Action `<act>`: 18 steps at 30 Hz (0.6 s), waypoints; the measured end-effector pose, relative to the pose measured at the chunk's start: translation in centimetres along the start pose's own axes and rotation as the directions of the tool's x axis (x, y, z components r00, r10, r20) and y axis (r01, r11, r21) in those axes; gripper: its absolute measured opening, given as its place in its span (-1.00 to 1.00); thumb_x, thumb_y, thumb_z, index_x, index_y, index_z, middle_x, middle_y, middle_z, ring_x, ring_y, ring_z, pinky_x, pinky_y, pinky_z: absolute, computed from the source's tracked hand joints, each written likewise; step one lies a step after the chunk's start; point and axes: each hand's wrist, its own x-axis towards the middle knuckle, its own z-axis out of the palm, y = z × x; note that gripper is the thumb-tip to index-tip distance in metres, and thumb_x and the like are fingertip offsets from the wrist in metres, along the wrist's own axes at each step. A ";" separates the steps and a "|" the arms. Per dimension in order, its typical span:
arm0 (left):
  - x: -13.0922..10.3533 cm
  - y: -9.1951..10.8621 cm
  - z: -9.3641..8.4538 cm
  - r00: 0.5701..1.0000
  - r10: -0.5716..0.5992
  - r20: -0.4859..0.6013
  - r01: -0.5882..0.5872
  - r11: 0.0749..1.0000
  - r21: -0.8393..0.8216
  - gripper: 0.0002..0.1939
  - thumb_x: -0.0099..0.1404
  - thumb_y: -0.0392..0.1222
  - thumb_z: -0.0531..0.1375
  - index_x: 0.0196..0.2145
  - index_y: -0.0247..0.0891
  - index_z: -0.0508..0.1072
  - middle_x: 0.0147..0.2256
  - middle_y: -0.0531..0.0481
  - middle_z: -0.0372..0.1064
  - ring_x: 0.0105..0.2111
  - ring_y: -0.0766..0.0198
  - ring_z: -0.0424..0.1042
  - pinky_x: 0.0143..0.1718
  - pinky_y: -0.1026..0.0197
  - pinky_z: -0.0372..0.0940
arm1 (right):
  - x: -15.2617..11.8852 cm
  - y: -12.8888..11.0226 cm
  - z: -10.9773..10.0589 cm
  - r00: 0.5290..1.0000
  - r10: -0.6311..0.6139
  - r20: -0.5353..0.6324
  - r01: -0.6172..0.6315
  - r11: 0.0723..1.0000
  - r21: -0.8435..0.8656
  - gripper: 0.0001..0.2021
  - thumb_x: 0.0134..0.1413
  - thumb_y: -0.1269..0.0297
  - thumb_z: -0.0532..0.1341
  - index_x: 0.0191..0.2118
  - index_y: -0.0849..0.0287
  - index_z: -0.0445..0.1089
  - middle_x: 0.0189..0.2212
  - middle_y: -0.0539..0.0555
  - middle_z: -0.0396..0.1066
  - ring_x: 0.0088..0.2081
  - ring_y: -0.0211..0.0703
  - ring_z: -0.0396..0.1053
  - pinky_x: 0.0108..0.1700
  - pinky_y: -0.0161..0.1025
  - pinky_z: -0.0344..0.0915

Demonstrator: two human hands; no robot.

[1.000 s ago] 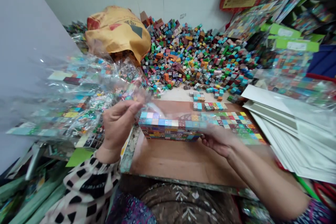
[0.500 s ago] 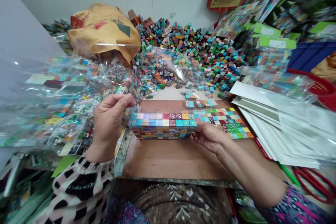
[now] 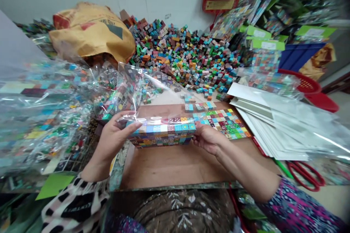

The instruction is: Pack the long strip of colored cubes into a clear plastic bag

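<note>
A long stack of small patterned cubes [image 3: 164, 128] stands across the brown board [image 3: 175, 169] in front of me. My left hand [image 3: 113, 134] closes on its left end, the thumb along the front and the fingers partly hidden behind. At the right end, my right hand [image 3: 209, 136] grips the stack between thumb and fingers. Clear plastic film [image 3: 155, 80] rises behind the stack and lies over its top near my left thumb. To the right of the stack lies a flat layer of cubes [image 3: 229, 125], with a few short cube rows [image 3: 205, 106] behind it.
Loose cubes [image 3: 177, 47] heap against the wall, beside a yellow sack [image 3: 93, 36]. Filled clear bags [image 3: 41, 113] crowd the left. White cards [image 3: 259, 127] under clear plastic, red-handled scissors [image 3: 306, 176] and a red basket [image 3: 306, 82] are on the right.
My left hand has come down from a raised pinch to the stack's left end, and the film now drapes over the top. My right hand keeps its grip. The camera has turned slightly right.
</note>
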 end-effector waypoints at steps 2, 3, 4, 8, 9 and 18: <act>0.3 -0.6 -0.2 0.999 -0.027 0.029 0.028 0.999 -0.030 -0.47 -0.17 -0.08 0.47 -0.22 -0.21 0.47 -0.30 0.06 0.46 -0.32 0.29 0.42 -0.27 0.26 0.31 | -0.1 -0.1 -0.1 0.998 0.062 -0.027 -0.061 0.997 0.045 -0.82 -0.12 0.51 0.18 -0.41 0.11 0.18 -0.64 -0.11 0.16 -0.62 -0.36 0.10 -0.58 -0.40 0.08; 0.4 -0.7 -0.3 0.998 -0.044 0.042 0.045 0.998 -0.037 -0.48 -0.18 -0.08 0.47 -0.23 -0.22 0.47 -0.29 0.05 0.46 -0.31 0.28 0.42 -0.25 0.25 0.32 | -0.2 -0.2 -0.1 0.995 0.097 -0.036 -0.095 0.993 0.064 -0.82 -0.11 0.53 0.18 -0.40 0.12 0.18 -0.64 -0.11 0.17 -0.63 -0.37 0.10 -0.58 -0.40 0.08; 0.4 -0.9 -0.4 0.997 -0.056 0.051 0.058 0.998 -0.039 -0.50 -0.18 -0.08 0.47 -0.25 -0.22 0.47 -0.31 0.05 0.46 -0.33 0.28 0.42 -0.25 0.24 0.32 | -0.2 -0.4 -0.2 0.993 0.112 -0.035 -0.110 0.992 0.064 -0.82 -0.08 0.53 0.17 -0.39 0.13 0.19 -0.63 -0.11 0.19 -0.63 -0.37 0.12 -0.57 -0.41 0.10; 0.4 -1.1 -0.4 0.994 -0.059 0.092 0.063 0.997 -0.040 -0.57 -0.11 -0.06 0.45 -0.29 -0.24 0.46 -0.38 0.06 0.45 -0.38 0.29 0.41 -0.31 0.24 0.33 | 0.1 -0.9 -0.3 0.984 0.178 -0.030 -0.176 0.982 0.069 -0.92 0.10 0.44 0.16 -0.38 0.16 0.25 -0.61 -0.05 0.27 -0.61 -0.36 0.20 -0.57 -0.41 0.16; 0.4 -1.1 -0.4 0.994 -0.055 0.094 0.059 0.998 -0.039 -0.58 -0.10 -0.06 0.44 -0.29 -0.25 0.46 -0.38 0.05 0.45 -0.38 0.29 0.41 -0.31 0.24 0.33 | 0.3 -0.9 -0.4 0.981 0.191 -0.030 -0.189 0.980 0.067 -0.91 0.13 0.41 0.16 -0.39 0.16 0.25 -0.62 -0.04 0.26 -0.62 -0.35 0.20 -0.58 -0.41 0.15; 1.0 -2.2 -0.8 0.998 -0.009 0.055 0.013 0.997 -0.079 -0.64 -0.11 -0.06 0.44 -0.35 -0.22 0.49 -0.43 0.07 0.43 -0.41 0.30 0.40 -0.38 0.29 0.32 | 1.9 -1.0 -0.1 0.982 0.189 -0.005 -0.189 0.982 0.006 -0.91 -0.03 0.51 0.20 -0.43 0.19 0.32 -0.68 -0.06 0.27 -0.67 -0.40 0.15 -0.67 -0.48 0.04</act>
